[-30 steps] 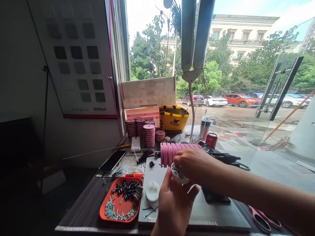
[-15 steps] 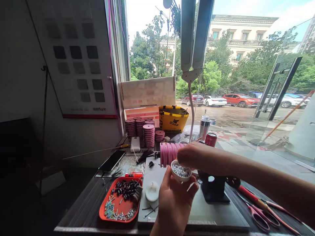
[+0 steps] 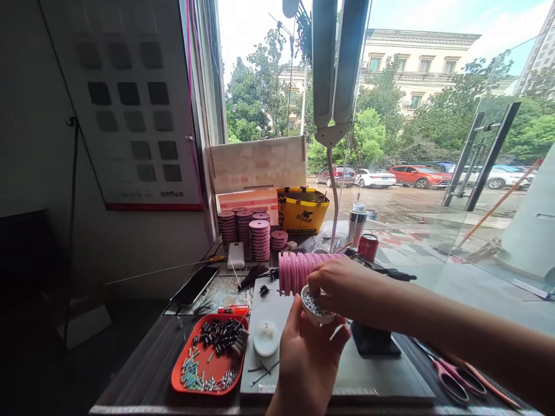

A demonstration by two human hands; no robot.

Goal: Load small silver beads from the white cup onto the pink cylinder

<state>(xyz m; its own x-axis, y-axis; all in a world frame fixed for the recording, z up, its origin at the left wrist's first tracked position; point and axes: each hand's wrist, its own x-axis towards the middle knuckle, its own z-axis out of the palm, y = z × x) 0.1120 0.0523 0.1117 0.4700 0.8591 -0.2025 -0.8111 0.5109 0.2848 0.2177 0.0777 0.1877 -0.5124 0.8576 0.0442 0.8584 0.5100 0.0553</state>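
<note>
My left hand point(image 3: 309, 358) holds up a small white cup point(image 3: 315, 307) full of tiny silver-grey beads, above the grey work mat point(image 3: 373, 375). My right hand point(image 3: 342, 284) reaches in from the right, its fingers bent down into the cup and pinched among the beads. What the fingertips hold is too small to see. Just behind the hands lies a row of pink spools point(image 3: 295, 270) on its side.
An orange tray point(image 3: 210, 357) of small black and silver parts sits at the left, a white round lid point(image 3: 266, 338) beside it. Also on the table: pink-handled scissors point(image 3: 455, 381), a black stand point(image 3: 373, 342), stacked pink spools point(image 3: 259, 238), a yellow bag point(image 3: 302, 211), a red can point(image 3: 368, 246), a phone point(image 3: 195, 284), a lamp stem point(image 3: 333, 190).
My right hand lifted off the cup half a second ago, leaving the beads in plain view, and has now dipped back into it. The camera shifted slightly.
</note>
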